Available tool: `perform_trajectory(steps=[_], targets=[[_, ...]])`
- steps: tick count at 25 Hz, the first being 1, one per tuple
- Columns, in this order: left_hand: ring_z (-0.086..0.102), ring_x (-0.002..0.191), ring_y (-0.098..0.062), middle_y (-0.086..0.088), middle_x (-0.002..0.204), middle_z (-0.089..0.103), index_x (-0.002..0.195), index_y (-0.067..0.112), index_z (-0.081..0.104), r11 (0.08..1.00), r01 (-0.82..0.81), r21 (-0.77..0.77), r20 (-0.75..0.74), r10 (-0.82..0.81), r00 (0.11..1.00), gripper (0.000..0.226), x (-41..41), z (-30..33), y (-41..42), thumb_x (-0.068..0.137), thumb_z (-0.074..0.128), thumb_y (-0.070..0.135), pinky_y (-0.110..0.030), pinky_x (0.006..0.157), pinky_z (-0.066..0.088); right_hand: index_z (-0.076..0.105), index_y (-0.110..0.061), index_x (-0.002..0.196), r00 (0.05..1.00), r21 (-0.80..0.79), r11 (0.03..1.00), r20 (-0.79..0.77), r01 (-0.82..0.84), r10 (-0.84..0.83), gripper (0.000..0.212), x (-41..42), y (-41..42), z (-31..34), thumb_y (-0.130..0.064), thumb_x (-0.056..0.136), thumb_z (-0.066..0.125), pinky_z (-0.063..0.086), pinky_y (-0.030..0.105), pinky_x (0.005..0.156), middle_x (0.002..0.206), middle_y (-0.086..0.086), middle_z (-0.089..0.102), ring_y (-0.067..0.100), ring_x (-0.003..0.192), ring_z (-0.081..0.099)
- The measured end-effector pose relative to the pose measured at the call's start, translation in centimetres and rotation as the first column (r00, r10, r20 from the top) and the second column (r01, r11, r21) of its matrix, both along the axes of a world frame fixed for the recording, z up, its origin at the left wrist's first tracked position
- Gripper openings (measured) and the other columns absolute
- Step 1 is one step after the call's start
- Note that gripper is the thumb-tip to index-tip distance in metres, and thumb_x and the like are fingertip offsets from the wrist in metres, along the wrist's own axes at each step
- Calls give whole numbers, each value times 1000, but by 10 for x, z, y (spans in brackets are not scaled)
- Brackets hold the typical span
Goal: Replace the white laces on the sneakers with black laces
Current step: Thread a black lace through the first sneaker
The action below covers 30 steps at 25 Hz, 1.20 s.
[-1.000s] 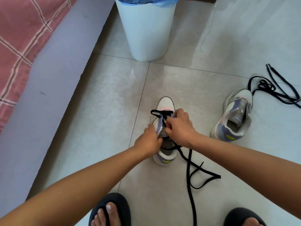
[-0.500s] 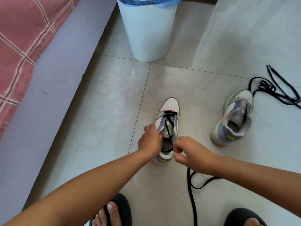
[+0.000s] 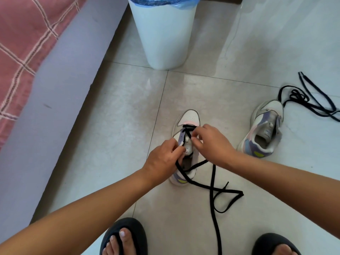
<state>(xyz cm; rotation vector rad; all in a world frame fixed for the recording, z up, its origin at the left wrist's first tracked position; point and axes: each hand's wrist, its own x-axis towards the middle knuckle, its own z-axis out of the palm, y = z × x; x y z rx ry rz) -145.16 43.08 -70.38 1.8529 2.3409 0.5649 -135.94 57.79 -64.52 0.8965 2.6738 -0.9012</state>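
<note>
Lacing underway: left hand (image 3: 162, 159) pinched the sneaker (image 3: 186, 144) eyelet flap, right hand (image 3: 211, 142) pinched the black lace (image 3: 213, 188); next eyelet likely needed threading.

Home bedroom: bed (image 3: 27, 52), tiled floor (image 3: 119, 126), bin (image 3: 163, 34).

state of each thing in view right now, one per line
near sneaker: upright on the floor, black lace through its front eyelets only
black lace: partly threaded, loose ends trailing on the tiles
left hand: grips the sneaker's left eyelet flap
right hand: pinches the lace at the eyelets
far sneaker: tipped on its side, no lace
spare black lace: loose tangle on the floor
bin: upright, blue liner fitted
</note>
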Motion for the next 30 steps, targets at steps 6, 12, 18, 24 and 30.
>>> perform_trajectory(steps=[6,12,18,24,30], targets=[[62,88,-32,-8,119,55,130,14,34,855,-270,-442,221,396,891,40,9,3,7,98,39,38,-34,65,45,55,-7,118,918,277,948,395,-157,36,27,-42,-5,-25,-17,94,47,39,33,87,125,14,44,29,115,42],[60,94,-31,-7,122,53,126,13,37,792,-338,-508,133,460,878,34,6,3,10,100,32,34,-31,65,36,59,-12,86,809,-589,565,320,577,-493,18,-47,14,-19,-28,82,50,40,33,83,94,4,54,19,87,48],[59,92,-28,-5,118,56,122,16,41,759,-425,-493,137,550,824,31,-20,11,4,98,35,35,-31,68,38,51,-15,65,765,-883,104,332,458,-552,34,-7,56,0,-29,96,47,49,27,64,64,2,55,13,53,49],[52,110,-28,-10,128,46,133,14,38,683,-142,-716,251,442,861,45,-60,41,9,92,51,29,-35,87,43,66,-8,97,930,-689,639,151,342,-335,13,23,86,13,-18,91,60,39,21,50,63,-3,41,7,46,36],[42,127,-17,-2,130,53,129,16,53,930,57,-362,512,147,846,37,-40,74,90,100,39,33,-36,105,34,60,-7,116,962,126,974,-173,-190,210,26,16,66,11,-10,92,53,36,23,72,92,3,61,21,83,56]])
